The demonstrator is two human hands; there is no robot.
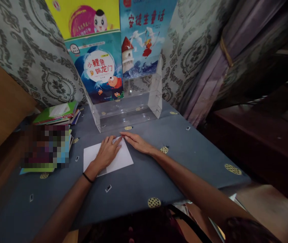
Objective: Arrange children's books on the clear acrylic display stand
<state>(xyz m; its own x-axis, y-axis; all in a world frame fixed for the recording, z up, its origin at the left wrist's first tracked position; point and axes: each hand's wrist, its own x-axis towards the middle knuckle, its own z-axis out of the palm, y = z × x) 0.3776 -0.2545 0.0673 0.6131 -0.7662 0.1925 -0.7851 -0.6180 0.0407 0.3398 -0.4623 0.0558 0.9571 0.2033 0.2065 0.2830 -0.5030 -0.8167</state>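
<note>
A white sheet of paper (120, 161) lies on the cloth-covered table in front of me, its far corner looking folded over. My left hand (107, 152) rests flat on the sheet, fingers spread and pointing to the far edge. At the far right corner of the paper is my right hand (136, 142), with its fingers stretched out and the fingertips touching the corner close to my left fingertips. The right thumb is partly hidden. Part of the sheet is covered by my left hand and wrist, which wears a black band (87, 178).
Behind the paper stands a clear acrylic book rack (156, 96) holding a teal picture book (100, 67), a blue book (144, 40) and a yellow book (65, 17). Stacked books (55, 111) lie at the left. The table's blue-grey cloth (184, 148) has pineapple prints. Patterned curtains hang behind.
</note>
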